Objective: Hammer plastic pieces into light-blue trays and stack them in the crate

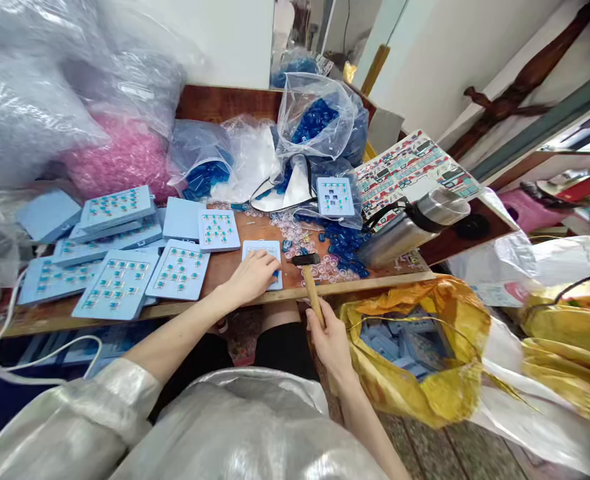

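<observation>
My left hand (253,275) rests over a light blue plastic panel (262,245) at the table's front edge. Its fingers are bent together, with a small blue plastic piece (275,273) at the fingertips; the hand hides most of the panel. In my right hand (331,337) is a hammer (311,283), gripped by its wooden handle. The dark hammer head lies just right of the panel, above loose clear plastic rings (325,269). Dark blue pieces (345,245) are heaped farther right.
Light blue panels with teal parts (119,283) are stacked on the left. Behind stand clear bags of blue pieces (315,120) and a pink-filled bag (119,157). A steel flask (395,237) leans at right. Below it, a yellow sack (405,400) holds more panels.
</observation>
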A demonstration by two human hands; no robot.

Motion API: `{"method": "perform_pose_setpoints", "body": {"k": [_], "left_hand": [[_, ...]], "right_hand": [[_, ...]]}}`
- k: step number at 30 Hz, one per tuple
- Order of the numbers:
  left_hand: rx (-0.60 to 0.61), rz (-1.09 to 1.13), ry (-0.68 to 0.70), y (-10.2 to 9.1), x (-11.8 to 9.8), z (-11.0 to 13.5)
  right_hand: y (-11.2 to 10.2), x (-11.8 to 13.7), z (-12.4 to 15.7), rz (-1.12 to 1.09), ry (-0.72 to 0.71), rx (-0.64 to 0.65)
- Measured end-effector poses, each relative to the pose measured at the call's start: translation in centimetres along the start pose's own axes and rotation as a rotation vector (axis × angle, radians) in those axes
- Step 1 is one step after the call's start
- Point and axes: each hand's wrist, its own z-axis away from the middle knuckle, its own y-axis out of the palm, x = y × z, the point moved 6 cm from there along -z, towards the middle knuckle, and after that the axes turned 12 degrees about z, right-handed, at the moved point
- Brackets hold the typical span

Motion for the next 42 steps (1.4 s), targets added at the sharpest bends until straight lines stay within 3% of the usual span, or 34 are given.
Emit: {"method": "perform_pose_setpoints", "body": {"k": [4,8,12,16,22,25,28,31,34,36,39,42], "left_hand": [[-0.090,0.095,-0.094,-0.5,1.0,-0.1],[-0.191,0.154,-0.078,-0.8,1.1,0.4],[-0.171,0.182,-0.045,-0.6,1.2,0.6],[-0.174,0.270,-0.097,-0.4,2.0,0.5],[-0.223,0.405,-0.178,0.2,2.5,0.8],[-0.238,0.443,-0.155,0.0,2.8,0.7],[-0.321,0.386,-0.137,-1.7,4.9,-0.3],[-0.386,0.155,-0.255,-3.9,9.4,-2.5],[-0.278,-0.053,-0.425,-4.7,14.3,-4.9],[-0.202,-0.130,-0.486,-4.6,16.5,-6.0],[-0.211,-0.171,-0.472,-4.9,17.4,-6.4],[-0.295,-0.044,-0.401,-5.6,16.2,-4.9]], "right_hand": [[-0.1,0.2,0.3,0.001,0.000,-0.010],[-0.3,0.4,0.4,0.003,0.002,-0.017],[-0.3,0.8,0.4,0.015,-0.015,0.001],[-0.2,1.4,0.2,0.061,-0.049,-0.016],[-0.1,3.0,-0.9,0.366,-0.121,0.044],[-1.0,3.7,-1.3,0.324,-0.141,-0.008],[-1.7,3.5,-1.3,0.233,-0.110,-0.062],[-1.3,3.0,-1.2,0.172,-0.091,-0.031],[-0.7,2.6,-1.0,0.139,-0.090,0.000],[-0.6,2.4,-0.8,0.128,-0.088,0.001],[-0.6,1.9,-0.5,0.111,-0.071,0.005],[-0.7,1.2,-0.4,0.096,-0.041,0.011]]}}
